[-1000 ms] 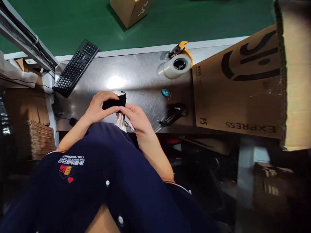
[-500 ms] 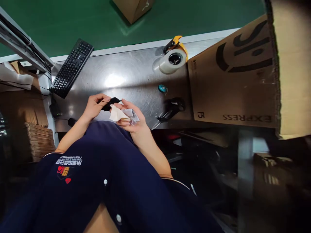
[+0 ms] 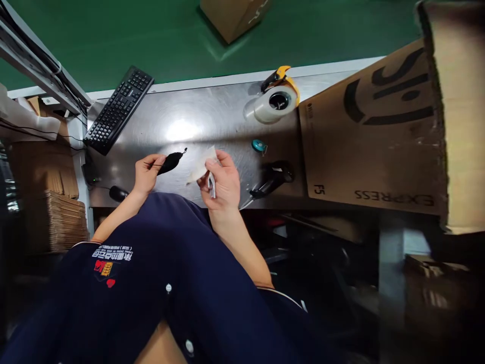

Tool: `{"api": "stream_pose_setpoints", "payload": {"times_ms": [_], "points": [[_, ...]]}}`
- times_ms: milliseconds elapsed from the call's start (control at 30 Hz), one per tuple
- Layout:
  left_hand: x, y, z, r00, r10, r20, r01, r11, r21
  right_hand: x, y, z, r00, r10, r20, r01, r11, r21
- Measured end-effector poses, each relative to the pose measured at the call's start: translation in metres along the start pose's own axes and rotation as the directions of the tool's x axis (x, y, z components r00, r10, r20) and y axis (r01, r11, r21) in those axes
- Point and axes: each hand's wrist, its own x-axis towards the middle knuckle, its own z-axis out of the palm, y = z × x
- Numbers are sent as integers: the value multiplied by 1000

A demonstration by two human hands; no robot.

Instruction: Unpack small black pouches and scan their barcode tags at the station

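Note:
My left hand (image 3: 146, 172) is closed on a small black pouch (image 3: 170, 161) with a drawstring, held over the near edge of the steel table (image 3: 212, 116). My right hand (image 3: 222, 182) is closed on a pale sheet of paper (image 3: 199, 164) and a small clear packet (image 3: 211, 184) under it. The two hands are apart, the pouch to the left of the paper.
A black keyboard (image 3: 117, 110) lies at the table's left. A tape dispenser (image 3: 275, 98), a small teal object (image 3: 258, 145) and a black handheld scanner (image 3: 273, 178) sit right of my hands. A large flat cardboard box (image 3: 371, 131) covers the right side. Another box (image 3: 235, 15) rides the green belt behind.
The hands have moved apart: the left one drew the black pouch to the left, the right one lifted the pale paper up and away from it.

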Motion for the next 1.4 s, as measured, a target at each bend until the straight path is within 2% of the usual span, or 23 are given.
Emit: {"api": "stream_pose_setpoints", "payload": {"times_ms": [67,133,200,267,333,400,433,467,500,567,633,700,767,833,900,967,1000,1033,1133,1200,1267,1333,1400], "points": [[-3,-1,2,997,-46,56,47,999,-23,2,1,9,970,-200,-138,200,980,-14],[-5,-1,4,991,-103,87,109,992,-64,3,2,16,915,-371,-155,353,926,-132],[-6,-1,5,983,-152,103,164,978,-126,3,6,19,887,-462,-20,435,847,-305],[-6,0,5,974,-190,123,209,962,-177,4,12,16,849,-496,181,523,740,-423],[-7,1,5,960,-226,163,256,948,-191,5,17,8,755,-557,346,654,608,-450],[-8,1,3,950,-247,191,283,940,-189,6,19,0,653,-604,458,757,495,-426],[-9,1,3,950,-248,191,283,941,-186,6,19,-4,624,-600,500,781,467,-415],[-10,1,2,954,-240,180,272,945,-181,5,18,-6,620,-576,533,785,465,-410],[-11,0,1,963,-219,158,246,954,-172,4,17,-8,638,-536,553,769,487,-415],[-15,-2,1,983,-144,112,158,980,-122,1,14,-8,726,-438,531,679,582,-447],[-19,-6,0,996,-9,90,12,999,-33,0,13,-5,841,-356,408,529,699,-481],[-22,-13,-2,978,183,97,-191,978,83,1,17,-1,919,-302,252,389,790,-473],[-23,-23,-5,915,378,140,-399,897,189,5,26,3,959,-246,144,284,859,-426],[-19,-32,-10,830,509,227,-555,794,249,11,37,4,984,-134,116,167,919,-358],[-12,-41,-14,751,560,350,-652,712,261,18,48,4,986,24,166,29,951,-309],[-6,-45,-18,693,548,467,-703,656,274,25,58,2,961,129,243,-49,950,-308],[-4,-45,-18,685,528,502,-711,635,303,29,61,1,954,142,264,-53,946,-319],[-3,-44,-18,697,501,513,-703,616,354,33,64,0,954,134,268,-42,945,-325],[-1,-37,-14,812,398,428,-583,599,549,46,69,-3,985,39,166,37,902,-431],[3,-34,-10,888,273,371,-451,675,583,55,71,-3,993,-21,119,85,825,-558],[9,-35,-5,925,109,363,-297,803,516,62,72,-2,992,-50,116,112,780,-616],[17,-39,-3,927,-23,375,-147,897,417,66,73,-3,993,-9,118,73,833,-548],[22,-44,-2,925,-88,369,-62,924,376,66,72,-7,989,98,113,-41,903,-427]]}}
